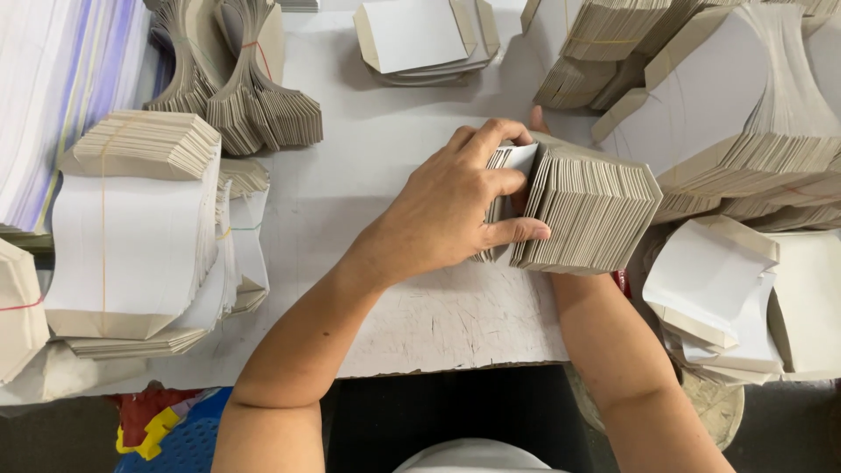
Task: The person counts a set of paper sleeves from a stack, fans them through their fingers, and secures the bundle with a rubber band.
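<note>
Seen from above, a person's left hand (455, 206) lies across the near end of a thick stack of flat cardboard blanks (587, 206) standing on edge on a grey table (368, 201). Its fingers (517, 230) are curled over the stack's front cards, gripping them. The right hand (536, 118) is almost wholly hidden behind the stack, only a fingertip showing at its far edge, so its grip cannot be told. A banded bundle of white blanks (131, 236) lies to the left, well apart. More loose blanks (425, 39) rest at the table's far side.
</note>
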